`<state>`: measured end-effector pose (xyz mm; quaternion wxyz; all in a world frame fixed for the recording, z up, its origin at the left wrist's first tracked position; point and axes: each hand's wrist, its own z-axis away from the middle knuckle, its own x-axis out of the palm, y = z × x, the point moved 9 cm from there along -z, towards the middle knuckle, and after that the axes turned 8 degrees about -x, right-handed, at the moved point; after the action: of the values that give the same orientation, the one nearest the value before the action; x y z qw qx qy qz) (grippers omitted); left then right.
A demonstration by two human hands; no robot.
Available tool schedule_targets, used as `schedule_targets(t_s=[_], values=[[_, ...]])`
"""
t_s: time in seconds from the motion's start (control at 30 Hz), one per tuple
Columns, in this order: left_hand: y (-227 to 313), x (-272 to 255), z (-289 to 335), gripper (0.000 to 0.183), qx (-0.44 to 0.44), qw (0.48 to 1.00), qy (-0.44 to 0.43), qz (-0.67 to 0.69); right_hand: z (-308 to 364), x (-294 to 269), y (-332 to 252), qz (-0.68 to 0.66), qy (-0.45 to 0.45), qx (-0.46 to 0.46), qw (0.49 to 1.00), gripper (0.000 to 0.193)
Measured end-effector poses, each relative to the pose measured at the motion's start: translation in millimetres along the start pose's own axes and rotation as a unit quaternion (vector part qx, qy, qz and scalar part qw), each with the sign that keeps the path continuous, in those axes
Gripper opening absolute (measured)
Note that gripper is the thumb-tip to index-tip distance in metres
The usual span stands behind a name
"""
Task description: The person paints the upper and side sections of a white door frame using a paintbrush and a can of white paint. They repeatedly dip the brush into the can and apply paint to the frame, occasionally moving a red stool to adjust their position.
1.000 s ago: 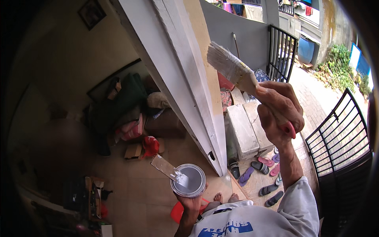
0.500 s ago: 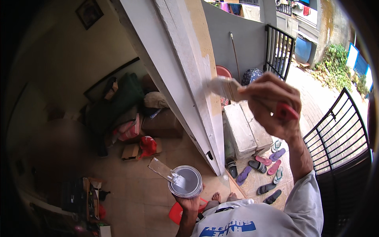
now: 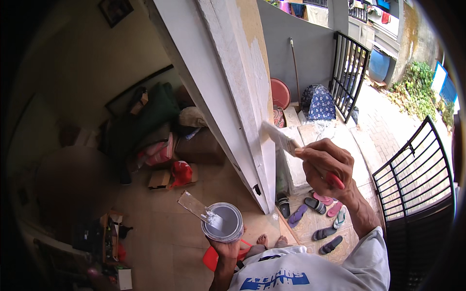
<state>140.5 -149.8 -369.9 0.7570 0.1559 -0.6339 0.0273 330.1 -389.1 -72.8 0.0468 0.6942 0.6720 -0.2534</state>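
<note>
My right hand (image 3: 328,167) grips a paintbrush (image 3: 281,137) by its handle, whose red end sticks out below the fingers. The white-coated bristles touch the edge of the door frame post (image 3: 242,92), where white paint borders a tan strip. Low in front of me, my left hand (image 3: 226,248) is wrapped round the underside of an open paint can (image 3: 235,224). Inside the can is pale grey-white paint. A flat wooden stick (image 3: 193,203), smeared with white at its lower end, leans out over the can's rim.
Several sandals and flip-flops (image 3: 316,205) lie on the tiles outside, beside white blocks (image 3: 294,165). A black metal gate (image 3: 410,169) stands at right. Indoors are a cardboard box with a red bag (image 3: 181,173) and piled cloth (image 3: 162,106). A red plastic object (image 3: 211,257) sits below the can.
My right hand has moved down, taking the brush lower along the post's edge. The can in my left hand has shifted slightly left in view.
</note>
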Motion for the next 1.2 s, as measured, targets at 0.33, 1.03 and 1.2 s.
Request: schedule_targets(t_s=[0.33,1.03,1.2], values=[[-6.6,3.1,-3.3,0.07,-0.008,1.0,0.017,0.007,-110.7,-61.6,-28.4,0.102,0.113,-0.164,0.975,0.027],[-4.3,1.1,-0.7,0.069,-0.024,1.0,0.003,0.006,-132.5,-49.8,-32.3,0.085,0.146,-0.189,0.967,0.019],[-4.8,5.2,3.6,0.066,-0.022,1.0,0.013,-0.001,-65.5,-12.2,-15.1,0.057,0.146,-0.185,0.97,0.036]])
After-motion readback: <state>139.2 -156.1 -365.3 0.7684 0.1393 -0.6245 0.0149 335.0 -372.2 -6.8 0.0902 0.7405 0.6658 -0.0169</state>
